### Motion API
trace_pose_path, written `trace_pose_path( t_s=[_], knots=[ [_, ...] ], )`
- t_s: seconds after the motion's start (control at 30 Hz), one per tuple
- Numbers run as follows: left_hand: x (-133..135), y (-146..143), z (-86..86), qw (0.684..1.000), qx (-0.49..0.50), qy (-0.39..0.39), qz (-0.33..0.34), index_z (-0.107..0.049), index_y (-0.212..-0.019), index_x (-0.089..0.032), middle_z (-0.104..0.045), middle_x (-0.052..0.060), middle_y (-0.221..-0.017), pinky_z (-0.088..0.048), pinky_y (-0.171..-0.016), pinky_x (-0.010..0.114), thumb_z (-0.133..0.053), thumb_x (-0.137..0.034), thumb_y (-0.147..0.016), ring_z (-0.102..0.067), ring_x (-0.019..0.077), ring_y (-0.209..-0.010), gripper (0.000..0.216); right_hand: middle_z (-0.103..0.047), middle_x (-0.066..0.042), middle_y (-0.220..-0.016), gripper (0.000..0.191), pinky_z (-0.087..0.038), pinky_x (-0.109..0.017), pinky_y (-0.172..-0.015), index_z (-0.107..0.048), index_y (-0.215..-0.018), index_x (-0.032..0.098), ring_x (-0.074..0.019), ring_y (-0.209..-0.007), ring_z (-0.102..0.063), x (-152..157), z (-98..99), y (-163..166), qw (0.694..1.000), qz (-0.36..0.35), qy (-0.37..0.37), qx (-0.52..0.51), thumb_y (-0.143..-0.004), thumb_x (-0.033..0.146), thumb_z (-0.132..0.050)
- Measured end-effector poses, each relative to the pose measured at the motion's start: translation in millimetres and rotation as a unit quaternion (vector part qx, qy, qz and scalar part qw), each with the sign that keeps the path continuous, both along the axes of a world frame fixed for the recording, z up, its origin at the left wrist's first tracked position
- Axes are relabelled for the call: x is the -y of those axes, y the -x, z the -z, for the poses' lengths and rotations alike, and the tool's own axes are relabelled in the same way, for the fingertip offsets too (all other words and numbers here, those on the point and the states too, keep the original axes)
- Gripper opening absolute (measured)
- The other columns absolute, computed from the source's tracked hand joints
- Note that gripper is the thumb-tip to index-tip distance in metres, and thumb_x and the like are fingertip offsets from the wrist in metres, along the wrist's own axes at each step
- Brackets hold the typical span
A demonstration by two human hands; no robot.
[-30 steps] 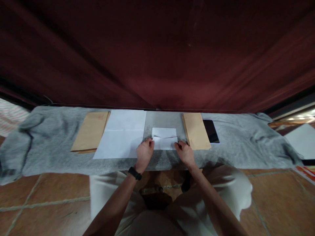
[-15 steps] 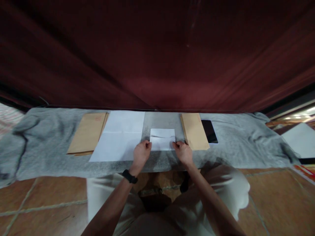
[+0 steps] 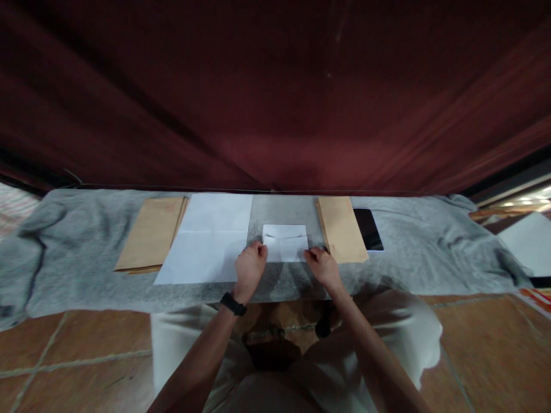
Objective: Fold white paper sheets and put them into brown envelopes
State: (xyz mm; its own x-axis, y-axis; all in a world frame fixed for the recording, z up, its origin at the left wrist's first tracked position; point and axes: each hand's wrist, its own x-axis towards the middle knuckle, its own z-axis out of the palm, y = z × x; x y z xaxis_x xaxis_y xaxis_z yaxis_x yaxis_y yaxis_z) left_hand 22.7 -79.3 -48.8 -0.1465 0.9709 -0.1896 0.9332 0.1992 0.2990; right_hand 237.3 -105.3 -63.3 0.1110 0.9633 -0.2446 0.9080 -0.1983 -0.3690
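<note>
So, the person is sitting at a cloth-covered bench [image 3: 430,252], and both hands are working on a small folded paper [image 3: 286,246] lying mid-bench near the front edge. The left hand [image 3: 249,267] is pinching its left edge, and the right hand [image 3: 322,267] is pinching its right corner, both grips pressed together on it. A big sheet [image 3: 206,244] is lying just left, overlapping an envelope [image 3: 150,234]. A second envelope [image 3: 342,229] and a phone [image 3: 368,228] are sitting on the right.
</note>
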Motion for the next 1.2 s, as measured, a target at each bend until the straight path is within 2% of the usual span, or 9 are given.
trace_pose_path(
  t_s=[0.23, 0.43, 0.6, 0.8, 1.0, 1.2],
  knots=[
    [0, 17, 12.5, 0.987, 0.160, -0.023, -0.004, -0.072, -0.086, -0.021, -0.072, 0.003, -0.075, -0.039, -0.061, 0.025, -0.053, -0.038, -0.097, -0.064, 0.0161, -0.068, 0.028, -0.079, -0.009, -0.094, 0.035, -0.042, -0.025, -0.068, -0.075, -0.095, 0.023, -0.0220, -0.088, -0.074, 1, -1.0, 5, 1.000, 0.015, -0.004, 0.026, -0.103, 0.043, -0.048],
    [3, 22, 15.9, 0.969, 0.247, -0.026, -0.008, -0.074, -0.091, -0.020, -0.071, 0.001, -0.072, -0.042, -0.061, 0.024, -0.059, -0.034, -0.092, -0.064, 0.0156, -0.066, 0.021, -0.079, -0.008, -0.093, 0.035, -0.044, -0.024, -0.068, -0.073, -0.092, 0.023, -0.0216, -0.088, -0.074, 1, 0.8, 5, 0.999, 0.028, -0.004, 0.025, -0.103, 0.045, -0.048],
    [-1, 18, 11.1, 0.986, 0.165, 0.004, -0.002, -0.073, -0.087, -0.021, -0.074, 0.003, -0.076, -0.041, -0.062, 0.025, -0.057, -0.031, -0.093, -0.067, 0.0178, -0.071, 0.021, -0.079, -0.008, -0.094, 0.036, -0.045, -0.023, -0.069, -0.074, -0.091, 0.022, -0.0209, -0.088, -0.075, 0, 0.2, 5, 0.999, 0.027, -0.007, 0.031, -0.103, 0.044, -0.048],
    [-4, 5, 0.0, 1.000, 0.010, 0.014, 0.010, -0.073, -0.100, -0.022, -0.078, 0.009, -0.096, -0.041, -0.065, 0.029, -0.049, -0.034, -0.099, -0.072, 0.0241, -0.086, 0.027, -0.079, -0.011, -0.093, 0.038, -0.047, -0.025, -0.069, -0.076, -0.093, 0.021, -0.0230, -0.090, -0.075, -5, -2.5, 3, 0.999, 0.009, -0.005, 0.039, -0.104, 0.043, -0.047],
    [-2, -4, -4.7, 0.999, -0.034, 0.012, 0.009, -0.071, -0.109, -0.022, -0.078, 0.011, -0.097, -0.044, -0.068, 0.029, -0.044, -0.037, -0.101, -0.073, 0.0251, -0.087, 0.032, -0.079, -0.014, -0.100, 0.041, -0.048, -0.025, -0.074, -0.077, -0.095, 0.019, -0.0237, -0.095, -0.075, -12, -6.1, 3, 0.999, -0.001, 0.021, 0.047, -0.104, 0.043, -0.045],
    [-2, -5, -2.7, 0.998, -0.056, 0.009, 0.019, -0.070, -0.112, -0.022, -0.078, 0.011, -0.097, -0.048, -0.071, 0.031, -0.040, -0.037, -0.103, -0.074, 0.0257, -0.090, 0.034, -0.079, -0.014, -0.105, 0.043, -0.049, -0.025, -0.077, -0.076, -0.102, 0.018, -0.0232, -0.098, -0.075, -13, -8.0, 8, 0.998, 0.020, 0.033, 0.055, -0.105, 0.046, -0.043]
  ],
)
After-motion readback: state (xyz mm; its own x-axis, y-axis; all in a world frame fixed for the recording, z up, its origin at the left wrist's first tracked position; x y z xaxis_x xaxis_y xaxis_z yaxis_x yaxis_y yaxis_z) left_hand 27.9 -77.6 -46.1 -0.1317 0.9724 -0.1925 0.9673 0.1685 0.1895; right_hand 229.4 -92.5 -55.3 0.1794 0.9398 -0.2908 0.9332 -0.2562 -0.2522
